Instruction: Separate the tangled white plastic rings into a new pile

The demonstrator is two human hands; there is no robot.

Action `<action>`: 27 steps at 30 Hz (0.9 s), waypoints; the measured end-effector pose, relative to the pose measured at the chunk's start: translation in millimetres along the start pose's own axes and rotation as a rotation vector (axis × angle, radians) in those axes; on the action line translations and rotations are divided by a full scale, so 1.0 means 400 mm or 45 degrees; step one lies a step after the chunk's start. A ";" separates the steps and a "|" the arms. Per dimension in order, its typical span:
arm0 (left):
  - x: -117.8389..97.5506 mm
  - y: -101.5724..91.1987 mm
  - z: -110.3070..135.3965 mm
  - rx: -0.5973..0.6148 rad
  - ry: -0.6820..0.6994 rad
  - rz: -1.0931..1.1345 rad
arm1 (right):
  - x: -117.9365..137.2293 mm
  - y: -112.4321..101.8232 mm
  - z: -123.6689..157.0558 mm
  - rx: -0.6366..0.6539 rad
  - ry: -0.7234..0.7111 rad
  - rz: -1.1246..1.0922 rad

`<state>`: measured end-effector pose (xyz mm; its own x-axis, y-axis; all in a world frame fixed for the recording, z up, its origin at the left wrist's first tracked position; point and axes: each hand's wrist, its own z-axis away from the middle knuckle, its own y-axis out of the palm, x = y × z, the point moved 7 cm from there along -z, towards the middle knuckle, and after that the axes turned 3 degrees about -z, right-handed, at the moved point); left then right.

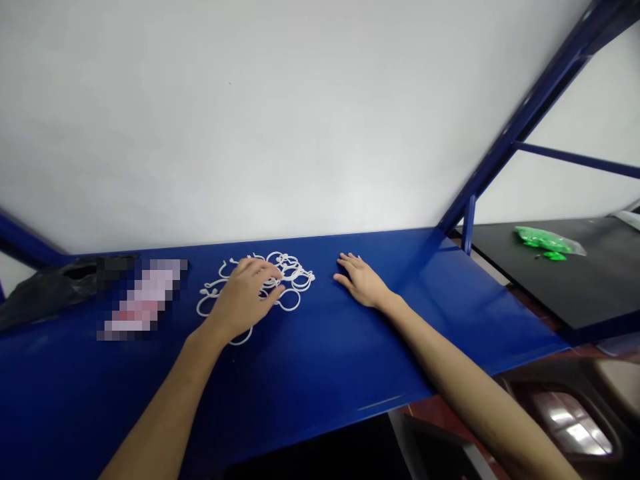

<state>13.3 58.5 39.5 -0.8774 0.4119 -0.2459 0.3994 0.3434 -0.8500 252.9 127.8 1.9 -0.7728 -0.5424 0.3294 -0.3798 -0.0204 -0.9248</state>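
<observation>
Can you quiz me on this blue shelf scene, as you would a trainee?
1. True or false: the left hand rests on the pile of white plastic rings.
2. The right hand is: A) gripping a ring, B) lying flat on the blue shelf, C) lifted off it.
3. What colour are the pieces in the clear bag on the black table?
Key: 1 true; 2 B; 3 green.

White plastic rings (280,280), plain blue shelf (320,360), green pieces (543,240), black surface (590,287)
</observation>
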 end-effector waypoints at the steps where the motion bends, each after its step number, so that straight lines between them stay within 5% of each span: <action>1: -0.019 0.007 0.006 0.066 0.043 -0.005 | -0.012 0.000 0.008 0.008 0.002 -0.020; 6: -0.085 0.027 0.025 0.241 0.182 -0.010 | 0.008 0.003 0.016 0.025 0.023 0.009; 12: -0.127 -0.003 0.022 0.210 0.198 0.101 | 0.130 -0.036 0.043 -0.085 -0.317 -0.247; 20: -0.107 0.015 0.024 0.067 0.217 0.112 | 0.213 -0.034 0.075 -0.039 -0.561 -0.286; 27: -0.063 0.004 0.012 -0.062 0.066 -0.039 | 0.189 -0.031 0.058 -0.030 -0.463 -0.114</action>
<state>34.7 44.7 42.0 -0.8751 0.4430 -0.1949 0.3864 0.3967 -0.8327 211.0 67.6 33.6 -0.5065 -0.8025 0.3154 -0.4524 -0.0641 -0.8895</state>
